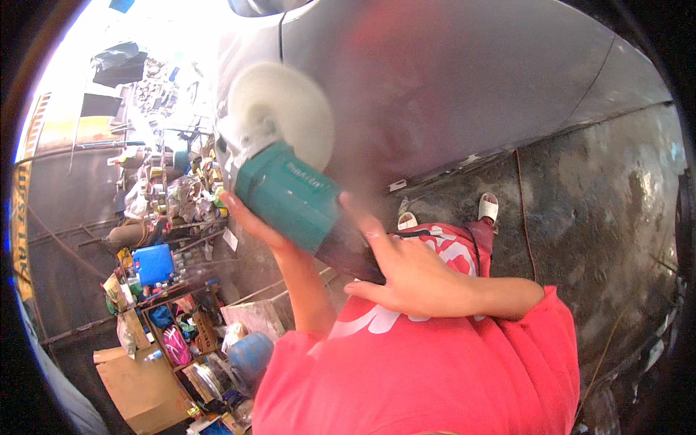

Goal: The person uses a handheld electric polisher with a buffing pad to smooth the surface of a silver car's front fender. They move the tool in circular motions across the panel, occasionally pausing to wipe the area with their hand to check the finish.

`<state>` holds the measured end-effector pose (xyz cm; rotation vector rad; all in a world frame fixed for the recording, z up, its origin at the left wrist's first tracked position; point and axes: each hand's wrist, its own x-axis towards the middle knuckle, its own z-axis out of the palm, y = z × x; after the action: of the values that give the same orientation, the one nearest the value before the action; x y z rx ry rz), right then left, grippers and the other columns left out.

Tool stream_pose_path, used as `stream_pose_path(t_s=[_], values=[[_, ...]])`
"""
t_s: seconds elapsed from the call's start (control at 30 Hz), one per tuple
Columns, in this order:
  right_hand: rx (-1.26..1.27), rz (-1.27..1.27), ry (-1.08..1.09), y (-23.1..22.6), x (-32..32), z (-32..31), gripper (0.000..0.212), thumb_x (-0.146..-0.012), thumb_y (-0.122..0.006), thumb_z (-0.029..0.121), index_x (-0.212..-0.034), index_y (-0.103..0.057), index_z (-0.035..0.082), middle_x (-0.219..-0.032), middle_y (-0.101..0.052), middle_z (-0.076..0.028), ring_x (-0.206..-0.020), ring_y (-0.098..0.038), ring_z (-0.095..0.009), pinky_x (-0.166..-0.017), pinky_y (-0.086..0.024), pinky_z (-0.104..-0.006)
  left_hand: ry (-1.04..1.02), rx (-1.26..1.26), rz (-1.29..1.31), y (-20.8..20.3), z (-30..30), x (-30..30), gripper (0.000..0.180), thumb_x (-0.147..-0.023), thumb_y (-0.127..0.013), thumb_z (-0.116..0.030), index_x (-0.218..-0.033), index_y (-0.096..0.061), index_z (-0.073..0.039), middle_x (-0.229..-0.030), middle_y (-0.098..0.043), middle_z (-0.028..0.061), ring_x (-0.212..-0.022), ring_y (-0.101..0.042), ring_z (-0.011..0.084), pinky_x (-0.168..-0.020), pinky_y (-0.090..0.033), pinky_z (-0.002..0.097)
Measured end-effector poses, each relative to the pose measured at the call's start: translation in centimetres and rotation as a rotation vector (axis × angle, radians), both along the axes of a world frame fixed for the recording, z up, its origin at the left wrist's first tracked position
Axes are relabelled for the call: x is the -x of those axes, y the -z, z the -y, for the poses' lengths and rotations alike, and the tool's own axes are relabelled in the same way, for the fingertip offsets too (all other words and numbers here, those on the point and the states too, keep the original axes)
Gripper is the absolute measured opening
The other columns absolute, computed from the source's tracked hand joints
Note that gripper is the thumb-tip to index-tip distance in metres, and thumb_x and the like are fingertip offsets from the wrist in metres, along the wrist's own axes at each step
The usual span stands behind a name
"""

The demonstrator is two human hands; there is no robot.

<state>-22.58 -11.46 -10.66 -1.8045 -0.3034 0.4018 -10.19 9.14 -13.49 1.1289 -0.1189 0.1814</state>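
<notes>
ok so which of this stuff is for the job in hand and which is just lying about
Part of the job:
green power tool, in both hands
its round whitish pad
grey vehicle panel, beside the pad

Apparently just lying about:
blue case
brown cardboard
blue container

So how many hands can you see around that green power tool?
2: the left hand, partly hidden behind the green tool; the right hand, at its dark rear handle. I see no others.
</notes>
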Motion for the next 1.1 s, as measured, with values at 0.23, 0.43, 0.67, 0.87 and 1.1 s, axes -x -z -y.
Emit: stream_pose_path(t_s=[0.23,0.43,0.67,0.87,1.1], values=[[-0.086,0.103,0.247,-1.3,2.6,3.2,0.104,-0.081,-0.072,0.026,-0.149,0.003,0.006,-0.122,-0.046,-0.036,-0.083,-0.062,-0.049,-0.073,-0.050,-0.0511,-0.170,-0.214,0.081,-3.1,5.6,-1.3,0.065,-0.096,-0.038,-0.054,-0.139,-0.034,-0.005,-0.127,-0.051,0.0255,-0.103,-0.061,0.0307,-0.087,-0.054,0.0439],[-0.127,0.092,0.098,0.9,1.5,2.7,0.103,-0.081,-0.071,0.027,-0.150,0.003,0.004,-0.122,-0.050,-0.036,-0.082,-0.062,-0.048,-0.073,-0.051,-0.0509,-0.213,-0.171,-0.084,-1.9,3.6,-0.6,0.077,-0.088,-0.032,-0.070,-0.131,-0.046,-0.007,-0.123,-0.056,0.0212,-0.103,-0.061,0.0323,-0.088,-0.053,0.0486],[-0.001,0.060,-0.148,5.7,-0.1,1.7,0.104,-0.077,-0.072,0.027,-0.152,0.000,0.019,-0.093,-0.063,-0.029,-0.075,-0.063,-0.046,-0.068,-0.051,-0.0517,-0.313,-0.063,-0.160,4.0,2.4,3.7,0.081,-0.086,-0.032,-0.072,-0.134,-0.046,-0.009,-0.129,-0.054,0.0164,-0.109,-0.059,0.0352,-0.089,-0.051,0.0547],[0.022,0.140,-0.090,6.1,1.2,6.7,0.101,-0.074,-0.072,0.024,-0.151,-0.006,0.018,-0.092,-0.064,-0.029,-0.078,-0.064,-0.046,-0.072,-0.052,-0.0509,-0.080,-0.049,-0.092,4.3,5.8,5.8,0.079,-0.087,-0.031,-0.071,-0.134,-0.046,-0.009,-0.132,-0.052,0.0156,-0.114,-0.055,0.0335,-0.092,-0.049,0.0524],[-0.083,0.186,0.335,4.6,4.1,13.2,0.108,-0.070,-0.074,0.016,-0.150,-0.002,0.013,-0.085,-0.063,-0.029,-0.075,-0.063,-0.047,-0.067,-0.052,-0.0526,-0.344,-0.057,-0.002,-4.4,19.2,3.8,0.055,-0.102,-0.027,-0.045,-0.122,-0.051,-0.001,-0.116,-0.057,0.0080,-0.105,-0.054,0.0189,-0.096,-0.042,0.0355]])
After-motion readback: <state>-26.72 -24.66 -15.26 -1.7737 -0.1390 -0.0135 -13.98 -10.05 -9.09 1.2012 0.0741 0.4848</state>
